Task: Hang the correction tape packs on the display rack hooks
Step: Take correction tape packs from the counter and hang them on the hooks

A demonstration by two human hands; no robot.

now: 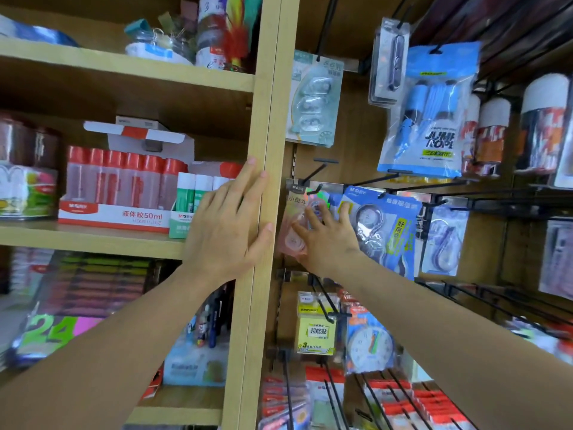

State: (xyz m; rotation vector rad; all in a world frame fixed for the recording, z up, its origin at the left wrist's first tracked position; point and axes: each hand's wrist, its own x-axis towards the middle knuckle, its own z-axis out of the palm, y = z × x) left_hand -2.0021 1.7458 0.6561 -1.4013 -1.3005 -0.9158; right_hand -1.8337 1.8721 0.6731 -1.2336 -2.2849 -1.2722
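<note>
A pink correction tape pack [293,231] hangs on a black hook [313,192] at the left of the display rack. My right hand [325,240] lies over this pack with fingers spread and fairly straight, pressing on its front. To its right hangs a blue correction tape pack [387,228], and a further one [443,240] beyond that. A pale green pack [314,100] hangs on a higher hook. My left hand [229,225] rests flat against the wooden upright post [266,119], fingers extended, holding nothing.
An empty black hook [322,164] juts out above the pink pack. A blue jump rope bag [431,113] hangs at upper right. Left shelves hold liquid glue bottles [121,181] and glue sticks. Below hang sticky notes [316,327], a toy clock [370,342] and red packs.
</note>
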